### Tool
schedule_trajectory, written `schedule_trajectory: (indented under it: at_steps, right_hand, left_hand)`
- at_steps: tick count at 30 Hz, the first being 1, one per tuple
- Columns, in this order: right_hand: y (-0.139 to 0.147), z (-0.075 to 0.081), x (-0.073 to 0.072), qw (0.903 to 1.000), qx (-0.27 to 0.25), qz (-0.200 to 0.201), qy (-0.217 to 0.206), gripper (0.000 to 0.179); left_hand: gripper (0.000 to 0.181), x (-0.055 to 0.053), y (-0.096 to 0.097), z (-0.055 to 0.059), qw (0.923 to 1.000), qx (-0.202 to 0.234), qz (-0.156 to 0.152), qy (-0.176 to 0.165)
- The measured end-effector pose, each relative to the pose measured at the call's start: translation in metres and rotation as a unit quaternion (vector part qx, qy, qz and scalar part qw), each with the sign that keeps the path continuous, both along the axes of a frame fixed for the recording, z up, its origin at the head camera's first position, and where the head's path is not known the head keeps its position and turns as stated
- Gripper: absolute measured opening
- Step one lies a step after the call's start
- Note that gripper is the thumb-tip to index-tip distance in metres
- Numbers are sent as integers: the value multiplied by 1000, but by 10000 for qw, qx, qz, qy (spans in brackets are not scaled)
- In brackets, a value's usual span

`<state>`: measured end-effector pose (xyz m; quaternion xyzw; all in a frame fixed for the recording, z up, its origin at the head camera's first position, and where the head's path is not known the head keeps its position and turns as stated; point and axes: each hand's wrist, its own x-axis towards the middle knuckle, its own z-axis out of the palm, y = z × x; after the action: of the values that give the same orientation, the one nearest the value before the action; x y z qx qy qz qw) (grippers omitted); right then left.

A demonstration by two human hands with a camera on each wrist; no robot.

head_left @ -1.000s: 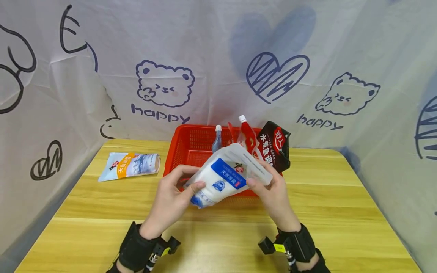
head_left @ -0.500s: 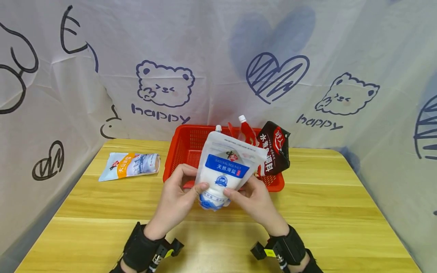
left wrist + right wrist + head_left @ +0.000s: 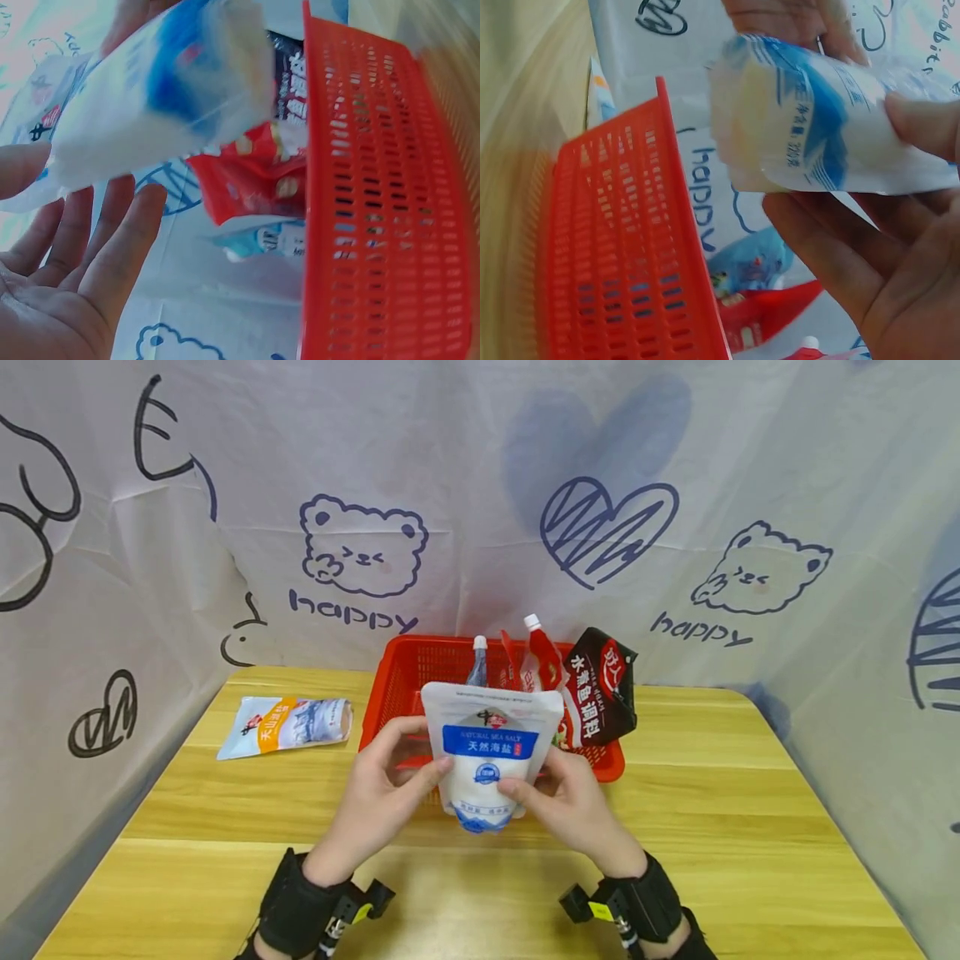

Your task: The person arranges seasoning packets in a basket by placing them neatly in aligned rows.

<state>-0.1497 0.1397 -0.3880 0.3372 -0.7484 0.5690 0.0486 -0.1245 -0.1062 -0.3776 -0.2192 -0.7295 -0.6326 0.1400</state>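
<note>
A white and blue salt pouch (image 3: 491, 756), labelled natural sea salt, is held upright above the front of the red basket (image 3: 378, 693). My left hand (image 3: 386, 793) grips its left edge, thumb in front and fingers behind. On the right side, my right hand (image 3: 573, 806) pinches the pouch with the thumb over its lower front. In the right wrist view the pouch's base (image 3: 780, 127) points toward the basket side, and the right thumb (image 3: 922, 124) presses its face. Seen from the left wrist, the pouch (image 3: 165, 97) lies between thumb and fingers, slightly blurred.
Inside the basket stand a blue spouted pouch (image 3: 477, 664), a red spouted pouch (image 3: 543, 652) and a black seasoning packet (image 3: 603, 685) leaning over the right rim. Another salt pouch (image 3: 288, 725), blue and orange, lies on the wooden table (image 3: 750, 827) to the left. A drawn-on cloth (image 3: 480, 485) hangs behind.
The salt pouch has turned from a slanted pose to upright, its label facing me, and sits a little lower. My right hand has shifted from its top corner to its lower right side.
</note>
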Motion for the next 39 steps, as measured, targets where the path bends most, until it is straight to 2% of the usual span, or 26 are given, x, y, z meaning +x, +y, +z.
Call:
schedule_trajectory:
  at_steps: [5, 8, 10, 13, 16, 20, 22, 24, 31, 35, 39]
  right_hand:
    - [3, 2, 0, 9980, 530, 291, 167, 34]
    - [4, 2, -2, 9942, 952, 483, 156, 34]
    - [4, 2, -2, 9900, 1271, 611, 9, 34]
    - [4, 2, -2, 9820, 1709, 762, -243, 35]
    - [2, 0, -3, 9734, 2125, 806, -294, 34]
    - [-2, -3, -3, 9657, 2472, 781, -173, 35]
    - [-4, -3, -2, 9643, 2529, 775, -148, 37]
    - [-6, -4, -2, 9652, 2490, 790, -147, 37]
    - [-11, -6, -3, 9818, 1670, 891, -175, 39]
    - [-11, -8, -3, 9896, 1196, 797, -47, 42]
    - [-6, -8, -4, 9957, 698, 573, 217, 41]
  left_hand:
    - [50, 0, -9, 5, 9998, -10, -134, 117]
    - [53, 0, -17, 8, 9997, -163, -126, 140]
    - [49, 0, -22, 10, 9989, -414, -102, 182]
    - [36, 1, -28, 12, 9936, -1075, -71, 329]
    - [28, 3, -29, 15, 9780, -1996, 2, 610]
    - [28, 9, -23, 16, 9429, -3079, 359, 1219]
    - [30, 12, -19, 16, 9292, -3331, 570, 1494]
    - [32, 14, -15, 15, 9240, -3372, 733, 1648]
    - [36, 12, -7, 16, 9236, -2830, 1235, 2273]
    - [39, 9, -4, 24, 9230, -2715, 1219, 2438]
    - [43, 3, -3, 40, 9208, -2646, 1064, 2659]
